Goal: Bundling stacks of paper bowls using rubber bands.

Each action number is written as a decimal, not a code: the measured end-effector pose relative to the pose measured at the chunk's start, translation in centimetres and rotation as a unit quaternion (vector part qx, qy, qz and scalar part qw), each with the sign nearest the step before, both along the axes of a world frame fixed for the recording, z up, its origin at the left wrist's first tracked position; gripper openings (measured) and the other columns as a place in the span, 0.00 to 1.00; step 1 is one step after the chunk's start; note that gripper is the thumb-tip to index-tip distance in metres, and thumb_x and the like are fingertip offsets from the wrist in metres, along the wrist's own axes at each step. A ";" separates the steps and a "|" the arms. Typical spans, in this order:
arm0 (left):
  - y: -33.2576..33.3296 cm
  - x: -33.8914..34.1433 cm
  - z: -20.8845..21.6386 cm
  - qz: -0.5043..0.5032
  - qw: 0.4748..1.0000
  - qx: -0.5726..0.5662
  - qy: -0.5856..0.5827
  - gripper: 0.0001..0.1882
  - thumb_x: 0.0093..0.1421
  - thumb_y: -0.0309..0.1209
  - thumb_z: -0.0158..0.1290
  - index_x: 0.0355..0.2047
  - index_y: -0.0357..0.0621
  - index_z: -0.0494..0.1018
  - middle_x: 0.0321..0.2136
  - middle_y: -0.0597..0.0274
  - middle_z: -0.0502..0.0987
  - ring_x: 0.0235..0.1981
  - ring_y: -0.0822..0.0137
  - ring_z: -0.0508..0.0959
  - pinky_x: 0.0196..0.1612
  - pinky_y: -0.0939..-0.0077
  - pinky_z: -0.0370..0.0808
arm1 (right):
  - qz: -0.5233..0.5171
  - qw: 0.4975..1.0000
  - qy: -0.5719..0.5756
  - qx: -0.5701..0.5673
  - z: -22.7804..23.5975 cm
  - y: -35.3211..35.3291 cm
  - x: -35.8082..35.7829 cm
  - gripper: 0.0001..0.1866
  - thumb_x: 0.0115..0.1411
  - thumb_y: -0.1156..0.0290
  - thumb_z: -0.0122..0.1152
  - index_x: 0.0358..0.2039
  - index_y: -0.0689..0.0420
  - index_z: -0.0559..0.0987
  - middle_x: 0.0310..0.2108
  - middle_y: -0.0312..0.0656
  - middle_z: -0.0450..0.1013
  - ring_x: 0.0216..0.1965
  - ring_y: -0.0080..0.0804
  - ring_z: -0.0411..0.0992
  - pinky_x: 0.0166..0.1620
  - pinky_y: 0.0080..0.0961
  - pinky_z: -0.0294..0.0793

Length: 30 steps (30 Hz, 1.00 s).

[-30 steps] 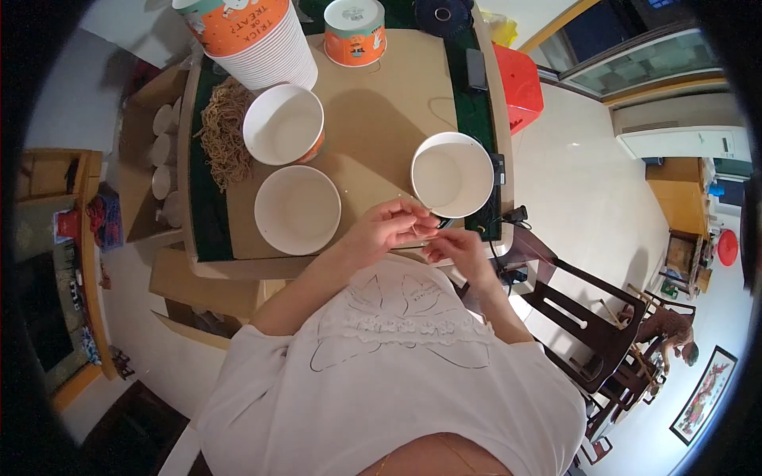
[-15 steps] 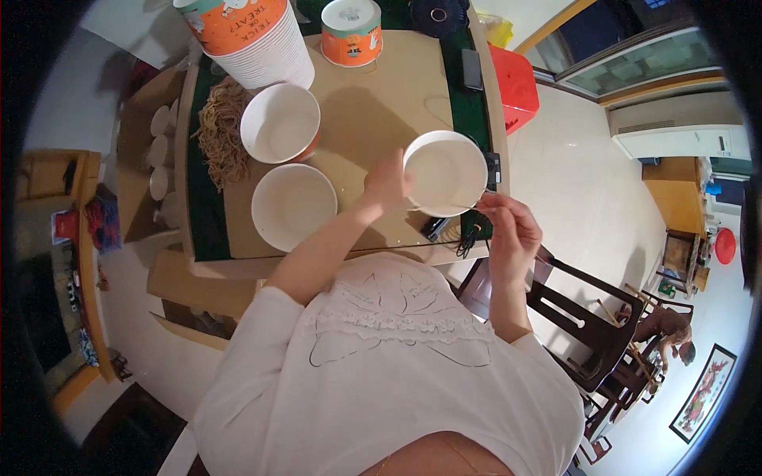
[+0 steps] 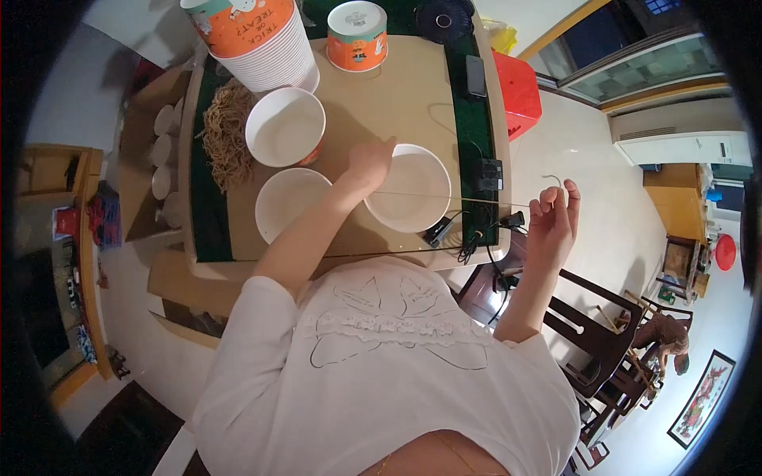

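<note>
A white-lined paper bucket [image 3: 414, 198] stands near the table's front edge. My left hand [image 3: 368, 168] is closed on its left side at the rim, its fingers partly hidden. A thin tan cord [image 3: 476, 199] runs taut across the bucket's mouth from its left side. Past the table's right edge, my right hand [image 3: 556, 216] pinches this cord, whose loose end curls above the fingers. Left of my left forearm sits a second white-lined bucket [image 3: 287, 205], partly covered by the arm. Behind it is another open bucket [image 3: 286, 127] with some orange outside.
A tall stack of orange-printed buckets [image 3: 266, 47] and a bundle of tan cords [image 3: 228, 135] are at the left. One bucket stands upside down [image 3: 357, 40] at the back. Black adapters and cables [image 3: 472, 242] lie by the right edge, near a dark chair [image 3: 587, 321].
My right hand has moved right, away from the rim, drawing the cord out taut. The bucket has shifted left with my left hand, now overlapping the second bucket's side less openly.
</note>
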State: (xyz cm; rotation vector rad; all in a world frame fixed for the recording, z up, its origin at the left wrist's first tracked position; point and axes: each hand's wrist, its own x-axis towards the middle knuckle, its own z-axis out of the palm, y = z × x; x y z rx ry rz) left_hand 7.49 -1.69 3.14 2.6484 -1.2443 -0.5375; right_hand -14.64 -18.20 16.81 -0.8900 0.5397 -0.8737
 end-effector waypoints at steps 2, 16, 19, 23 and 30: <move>0.3 0.0 -0.2 -0.019 1.000 -0.008 -0.020 0.16 0.57 0.30 0.43 0.46 0.44 0.67 0.31 0.53 0.75 0.34 0.53 0.77 0.33 0.58 0.73 | -0.018 1.000 0.017 0.003 -0.2 -0.5 0.0 0.11 0.63 0.78 0.45 0.46 0.57 0.65 0.22 0.34 0.61 0.23 0.20 0.56 0.27 0.16 0.56; -0.4 -5.6 8.9 -0.068 0.800 -0.290 0.520 0.08 0.58 0.28 0.52 0.33 0.35 0.77 0.23 0.66 0.77 0.23 0.78 0.73 0.32 0.84 0.71 | 0.310 0.925 0.153 -0.158 -2.7 3.4 2.2 0.11 0.60 0.80 0.46 0.44 0.59 0.64 0.21 0.31 0.61 0.24 0.17 0.58 0.28 0.15 0.57; 0.0 -5.2 8.4 -0.065 0.844 -0.266 0.461 0.08 0.57 0.28 0.53 0.30 0.35 0.77 0.21 0.67 0.77 0.23 0.80 0.72 0.29 0.85 0.70 | 0.311 0.852 0.276 -0.318 -3.7 3.1 2.2 0.10 0.59 0.79 0.51 0.42 0.61 0.68 0.20 0.29 0.61 0.23 0.14 0.58 0.26 0.13 0.57; 0.0 -5.6 6.0 -0.042 0.837 -0.304 0.452 0.09 0.58 0.30 0.52 0.28 0.35 0.76 0.21 0.68 0.76 0.22 0.81 0.71 0.26 0.86 0.67 | 0.278 0.862 0.306 -0.292 -5.6 3.2 2.1 0.04 0.56 0.77 0.59 0.33 0.62 0.75 0.20 0.27 0.66 0.21 0.10 0.59 0.24 0.10 0.56; -0.3 -6.3 5.3 0.026 0.762 -0.296 0.576 0.14 0.63 0.35 0.48 0.24 0.38 0.71 0.19 0.70 0.70 0.20 0.81 0.67 0.24 0.85 0.64 | 0.249 0.847 0.340 -0.325 -5.4 3.6 2.2 0.02 0.55 0.77 0.60 0.29 0.62 0.77 0.17 0.25 0.64 0.20 0.10 0.56 0.23 0.09 0.54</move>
